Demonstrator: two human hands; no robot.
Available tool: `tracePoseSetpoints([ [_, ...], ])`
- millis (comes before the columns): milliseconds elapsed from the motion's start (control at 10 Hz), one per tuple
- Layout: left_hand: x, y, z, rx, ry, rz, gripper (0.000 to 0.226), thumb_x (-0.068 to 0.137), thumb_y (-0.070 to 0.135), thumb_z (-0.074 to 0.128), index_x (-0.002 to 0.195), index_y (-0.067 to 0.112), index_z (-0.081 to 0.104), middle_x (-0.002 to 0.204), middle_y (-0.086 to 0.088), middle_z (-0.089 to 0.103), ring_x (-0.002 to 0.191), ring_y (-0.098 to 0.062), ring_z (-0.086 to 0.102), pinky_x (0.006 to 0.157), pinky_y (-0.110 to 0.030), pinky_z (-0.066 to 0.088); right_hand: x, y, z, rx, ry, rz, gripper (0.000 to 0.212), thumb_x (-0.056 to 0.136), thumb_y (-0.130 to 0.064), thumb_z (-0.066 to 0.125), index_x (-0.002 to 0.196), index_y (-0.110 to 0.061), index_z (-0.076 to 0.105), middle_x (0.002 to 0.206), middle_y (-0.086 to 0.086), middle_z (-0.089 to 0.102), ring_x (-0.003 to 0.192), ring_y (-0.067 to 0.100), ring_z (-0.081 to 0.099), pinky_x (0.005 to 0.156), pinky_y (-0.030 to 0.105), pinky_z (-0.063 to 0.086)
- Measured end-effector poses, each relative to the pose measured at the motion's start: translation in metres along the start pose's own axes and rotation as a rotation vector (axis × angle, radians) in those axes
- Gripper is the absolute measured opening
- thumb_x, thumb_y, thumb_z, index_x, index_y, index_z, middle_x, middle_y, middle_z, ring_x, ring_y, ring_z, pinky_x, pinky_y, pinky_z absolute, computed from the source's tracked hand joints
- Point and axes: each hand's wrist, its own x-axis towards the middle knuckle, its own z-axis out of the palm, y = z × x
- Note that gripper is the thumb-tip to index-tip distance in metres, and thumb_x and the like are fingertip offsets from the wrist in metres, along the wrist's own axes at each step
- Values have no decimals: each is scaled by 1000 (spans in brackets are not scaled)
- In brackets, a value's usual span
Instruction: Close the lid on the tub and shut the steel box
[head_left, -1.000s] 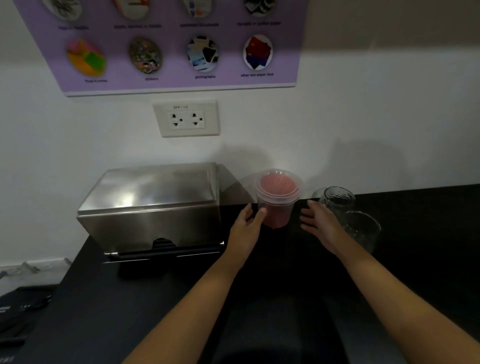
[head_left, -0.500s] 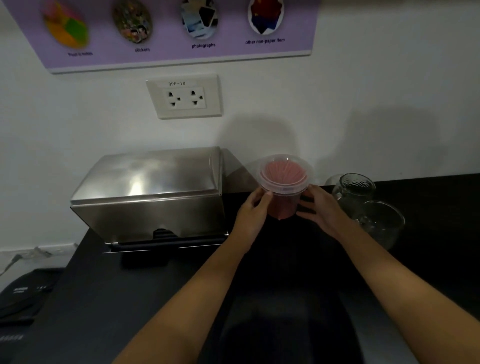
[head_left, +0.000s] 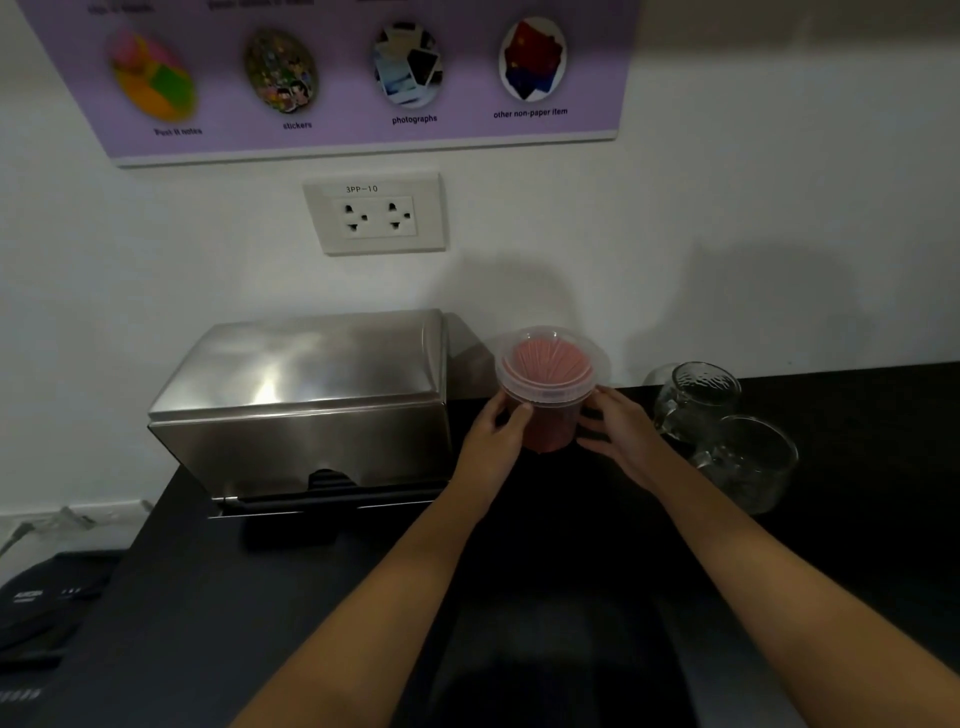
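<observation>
A clear plastic tub (head_left: 550, 415) full of red sticks stands on the black counter, just right of the steel box. A clear lid (head_left: 551, 364) sits on its rim. My left hand (head_left: 493, 441) grips the tub's left side just under the rim. My right hand (head_left: 618, 436) holds its right side. The steel box (head_left: 306, 405) stands at the back left against the wall, its curved lid down over the body.
Two clear glass cups (head_left: 696, 395) (head_left: 748, 462) stand right of my right hand. A double wall socket (head_left: 376, 214) and a purple poster (head_left: 363, 73) are on the wall. The black counter (head_left: 218, 613) ends at the left, with a dark device (head_left: 36, 603) below.
Both hands closed in from either side and now grip the tub. The camera tilted and moved closer.
</observation>
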Motion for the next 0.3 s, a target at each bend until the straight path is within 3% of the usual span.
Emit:
tracePoseSetpoints([
  [200,-4,0,-3,72,-17,-55,46,89,25,52,134,18,44,137,-7,51,125,-20,47,109,-38,34,-6,0,-1,-68,16,-4,33,93,-23,41,123,-14,49,125,9,54,111,25,51,91,40,42],
  [300,-10,-5,-6,95,-29,-89,46,90,26,52,134,18,44,136,-7,52,124,-21,48,110,-41,34,-11,6,-4,-82,63,3,34,93,-21,41,125,-12,47,130,14,51,117,30,48,87,38,42],
])
